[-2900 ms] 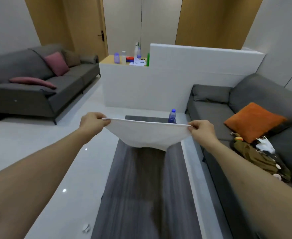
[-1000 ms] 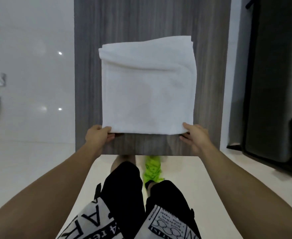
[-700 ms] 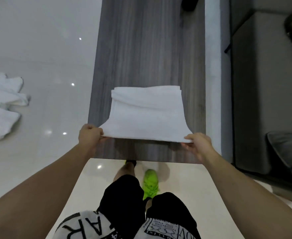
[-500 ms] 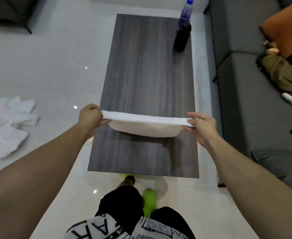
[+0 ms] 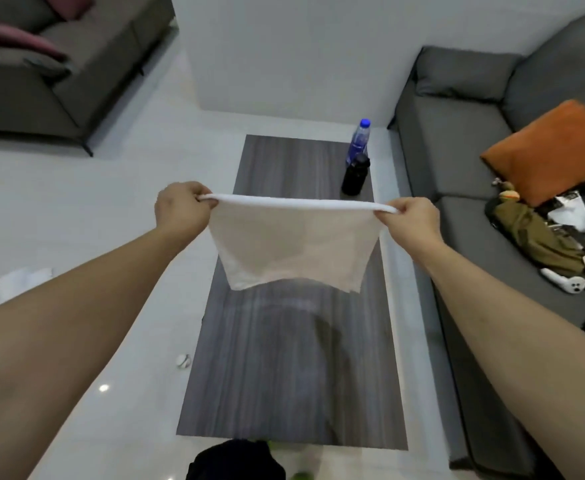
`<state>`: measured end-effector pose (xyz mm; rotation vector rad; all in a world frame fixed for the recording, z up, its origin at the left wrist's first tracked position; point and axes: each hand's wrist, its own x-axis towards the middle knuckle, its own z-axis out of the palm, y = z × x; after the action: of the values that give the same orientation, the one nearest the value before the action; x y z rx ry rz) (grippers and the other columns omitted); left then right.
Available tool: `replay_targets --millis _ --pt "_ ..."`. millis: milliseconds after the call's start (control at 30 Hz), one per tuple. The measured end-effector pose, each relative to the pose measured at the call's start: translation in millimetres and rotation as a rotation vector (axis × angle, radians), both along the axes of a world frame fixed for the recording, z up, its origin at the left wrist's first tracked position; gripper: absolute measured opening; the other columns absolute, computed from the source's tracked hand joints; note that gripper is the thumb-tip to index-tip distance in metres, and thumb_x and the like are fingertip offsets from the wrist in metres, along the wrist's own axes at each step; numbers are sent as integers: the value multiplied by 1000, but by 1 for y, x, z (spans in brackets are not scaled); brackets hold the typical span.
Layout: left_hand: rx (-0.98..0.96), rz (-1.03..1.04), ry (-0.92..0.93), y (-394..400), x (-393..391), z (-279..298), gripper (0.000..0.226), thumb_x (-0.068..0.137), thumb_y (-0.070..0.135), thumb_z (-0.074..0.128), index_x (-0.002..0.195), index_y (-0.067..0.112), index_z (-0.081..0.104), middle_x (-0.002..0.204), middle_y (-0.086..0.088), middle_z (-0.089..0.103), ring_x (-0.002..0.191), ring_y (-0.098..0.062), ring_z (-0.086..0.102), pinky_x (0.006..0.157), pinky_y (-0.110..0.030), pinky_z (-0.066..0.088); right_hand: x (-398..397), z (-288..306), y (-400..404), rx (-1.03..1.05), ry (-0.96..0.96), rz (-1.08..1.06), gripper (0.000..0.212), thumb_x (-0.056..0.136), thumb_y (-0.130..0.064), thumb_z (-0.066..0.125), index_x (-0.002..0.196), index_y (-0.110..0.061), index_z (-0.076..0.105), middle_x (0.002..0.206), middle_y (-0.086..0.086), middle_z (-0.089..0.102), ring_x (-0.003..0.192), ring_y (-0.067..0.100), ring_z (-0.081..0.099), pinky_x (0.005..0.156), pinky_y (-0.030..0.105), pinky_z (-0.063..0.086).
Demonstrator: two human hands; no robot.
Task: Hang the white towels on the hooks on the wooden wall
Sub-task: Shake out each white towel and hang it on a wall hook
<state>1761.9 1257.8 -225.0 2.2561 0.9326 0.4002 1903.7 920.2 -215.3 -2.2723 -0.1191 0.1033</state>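
Here, the left hand (image 5: 180, 211) and right hand (image 5: 412, 221) are each pinching a top corner of the soft, folded white towel (image 5: 294, 244), stretching its upper edge taut. It is hanging clear above the long, dark wood-grain table (image 5: 284, 375), glossy pale floor (image 5: 87, 209) lying open leftward.

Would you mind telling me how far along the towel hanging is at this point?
Nothing looks hung yet: no hooks or wooden wall show here. In hand: the left hand and right hand pinch the top corners of a white towel above the table. Left: carrying it to a hook, plus the white cloth on the floor.
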Motion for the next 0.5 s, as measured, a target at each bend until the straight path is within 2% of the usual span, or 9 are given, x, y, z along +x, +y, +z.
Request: replay_targets --millis 67,100,200,333,500 --pt "15 -13 21 7 2 3 7 87 28 72 91 22 74 105 4 55 94 -16 52 83 -30 45 6 5 1 -67 -71 47 9 86 -21 73 83 -13 77 80 1 64 76 20 62 62 24 46" --pt "4 -18 26 10 1 5 6 86 27 73 90 22 74 104 5 57 94 -16 53 82 -29 45 8 7 0 -66 -75 59 9 87 -20 73 86 -12 77 83 1 63 78 20 61 63 23 45" --pt "-34 -22 41 9 -9 11 4 84 25 75 87 22 74 87 4 67 86 -17 60 72 -26 45 5 10 -4 -37 -71 80 10 87 -15 72 95 -12 77 87 2 66 83 18 60 66 19 41" --pt "0 -24 50 -1 -28 21 8 79 30 79 79 25 73 77 6 67 79 -11 58 69 -22 41 -9 14 -17 -102 -98 91 12 86 -12 71 97 -11 77 90 4 67 86 20 60 76 27 44" --pt "33 -30 -7 -22 -53 63 13 72 32 84 75 27 72 79 6 70 86 -14 63 71 -21 41 -25 49 -39 -138 -179 121 14 88 -10 67 97 -11 78 86 5 68 84 22 62 74 30 48"
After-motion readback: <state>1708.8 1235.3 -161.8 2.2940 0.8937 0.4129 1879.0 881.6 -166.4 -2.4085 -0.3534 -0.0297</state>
